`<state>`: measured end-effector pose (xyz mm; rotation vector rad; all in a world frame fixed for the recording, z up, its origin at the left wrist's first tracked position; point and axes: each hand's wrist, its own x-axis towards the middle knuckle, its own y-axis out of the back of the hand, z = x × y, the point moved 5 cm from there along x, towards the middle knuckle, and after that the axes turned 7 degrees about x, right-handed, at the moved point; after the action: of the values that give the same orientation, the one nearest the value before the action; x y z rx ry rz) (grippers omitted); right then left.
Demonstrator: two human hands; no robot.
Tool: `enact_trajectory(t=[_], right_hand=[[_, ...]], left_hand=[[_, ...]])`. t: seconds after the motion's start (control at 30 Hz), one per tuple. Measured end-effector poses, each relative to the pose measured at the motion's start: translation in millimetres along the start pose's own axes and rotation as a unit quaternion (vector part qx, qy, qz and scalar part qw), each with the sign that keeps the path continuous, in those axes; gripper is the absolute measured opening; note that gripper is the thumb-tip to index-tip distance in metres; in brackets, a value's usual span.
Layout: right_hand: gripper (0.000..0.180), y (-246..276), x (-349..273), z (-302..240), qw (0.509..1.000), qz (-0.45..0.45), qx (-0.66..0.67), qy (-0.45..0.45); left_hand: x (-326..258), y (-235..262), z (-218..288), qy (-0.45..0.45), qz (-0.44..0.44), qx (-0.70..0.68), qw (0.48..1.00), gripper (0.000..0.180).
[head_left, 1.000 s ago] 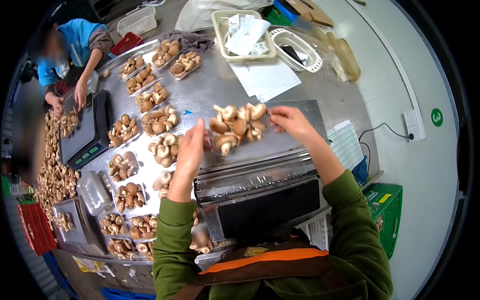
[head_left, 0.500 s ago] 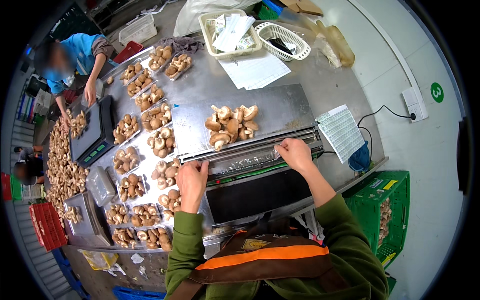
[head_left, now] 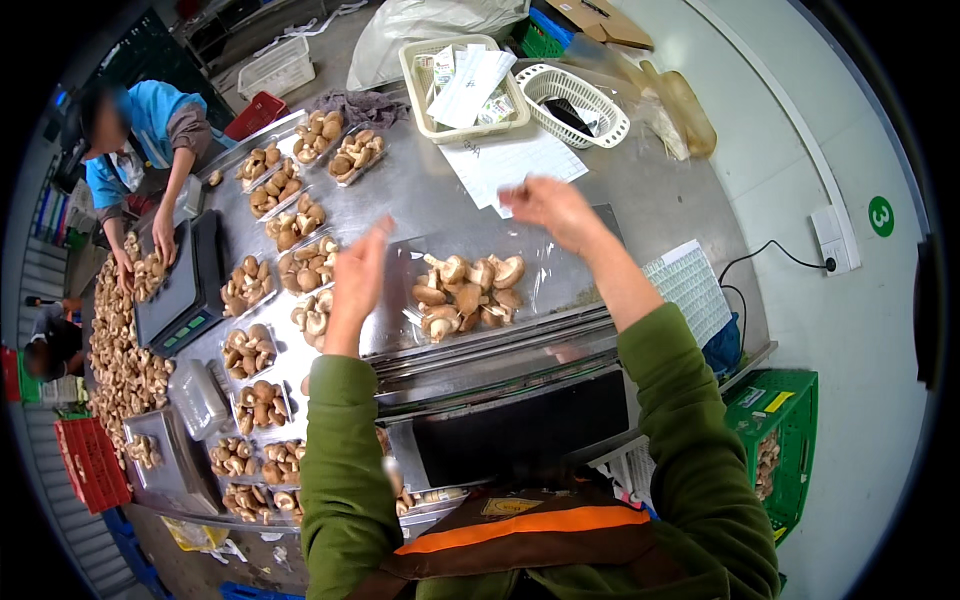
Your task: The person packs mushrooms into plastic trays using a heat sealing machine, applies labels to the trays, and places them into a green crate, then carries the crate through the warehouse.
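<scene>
A heap of brown shiitake mushrooms (head_left: 468, 296) sits on the metal plate of the wrapping machine, with any tray beneath hard to make out. Clear plastic film (head_left: 540, 262) shows as shiny streaks over and around them. My left hand (head_left: 358, 270), a little blurred, is raised at the left of the heap, its fingertips pinched at the film's far side. Beyond the heap on the right, my right hand (head_left: 556, 212) is also raised with fingers drawn together on the film. The film itself is barely visible at the fingers.
Several trays of mushrooms (head_left: 262, 405) stand at left, beside black scales (head_left: 185, 285) and a loose mushroom pile (head_left: 120, 345). A co-worker (head_left: 150, 130) handles mushrooms there. Baskets (head_left: 465, 130) and paper sheets (head_left: 500, 165) lie at the back. The machine's black pad (head_left: 520, 425) is nearest me.
Both hands have moved from the film at the machine's front bar, up and away from me past the mushrooms. Film glints now lie over the heap. The co-worker's hands have shifted slightly.
</scene>
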<state>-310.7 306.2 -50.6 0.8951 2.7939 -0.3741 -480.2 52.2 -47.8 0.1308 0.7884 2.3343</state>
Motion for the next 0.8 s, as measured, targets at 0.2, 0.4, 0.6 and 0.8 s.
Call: enact_trajectory(t=[0.2,0.4,0.6,0.8], right_hand=[[0.048,20,-42,66,0.965,-0.093,-0.043,-0.241],[0.049,17,-88,58,0.968,-0.179,-0.109,-0.14],[0.036,10,-162,48,0.988,0.01,-0.134,-0.074],[0.035,-7,-284,76,0.964,-0.034,-0.06,-0.259]], left_hand=[[-46,-39,-19,-0.11,-0.247,-0.05,0.961,0.061],[-74,-27,-31,0.023,-0.31,-0.226,0.923,0.046],[-139,-11,-37,0.086,-0.142,-0.26,0.951,0.037],[-235,-16,-50,0.161,-0.218,-0.179,0.946,0.037]])
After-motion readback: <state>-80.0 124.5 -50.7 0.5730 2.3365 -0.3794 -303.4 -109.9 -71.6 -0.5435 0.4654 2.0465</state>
